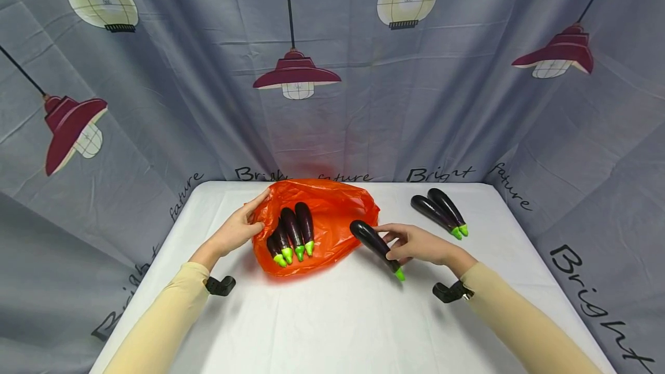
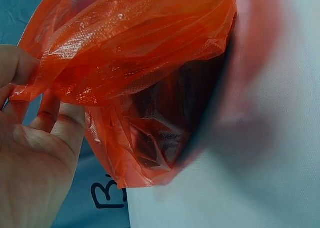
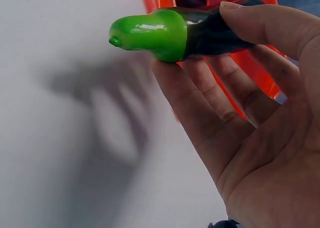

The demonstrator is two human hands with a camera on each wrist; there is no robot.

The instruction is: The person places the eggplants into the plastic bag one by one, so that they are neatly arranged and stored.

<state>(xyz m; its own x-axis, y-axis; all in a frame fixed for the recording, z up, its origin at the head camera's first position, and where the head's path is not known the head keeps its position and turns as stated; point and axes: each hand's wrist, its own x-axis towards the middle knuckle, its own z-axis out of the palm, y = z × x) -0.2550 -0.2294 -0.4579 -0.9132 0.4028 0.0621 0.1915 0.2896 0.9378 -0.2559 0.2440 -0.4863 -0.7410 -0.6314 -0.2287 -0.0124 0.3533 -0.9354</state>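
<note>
An orange-red plastic bag [image 1: 332,235] lies open on the table, with several dark eggplants [image 1: 291,227] with green stem ends inside it. My left hand [image 1: 235,231] pinches the bag's left rim between thumb and fingers; in the left wrist view the film [image 2: 125,53] runs between them. Over the bag's right edge, my right hand [image 1: 418,242] holds one eggplant [image 1: 371,240] above the table. In the right wrist view its green cap [image 3: 150,35] points left, and the thumb and fingers of my hand grip the dark body.
Two more eggplants [image 1: 441,212] lie side by side at the table's back right. The white table [image 1: 332,328] ends at a grey-blue curtain [image 1: 332,126] printed with lamps and lettering. Black wrist cameras sit on both wrists.
</note>
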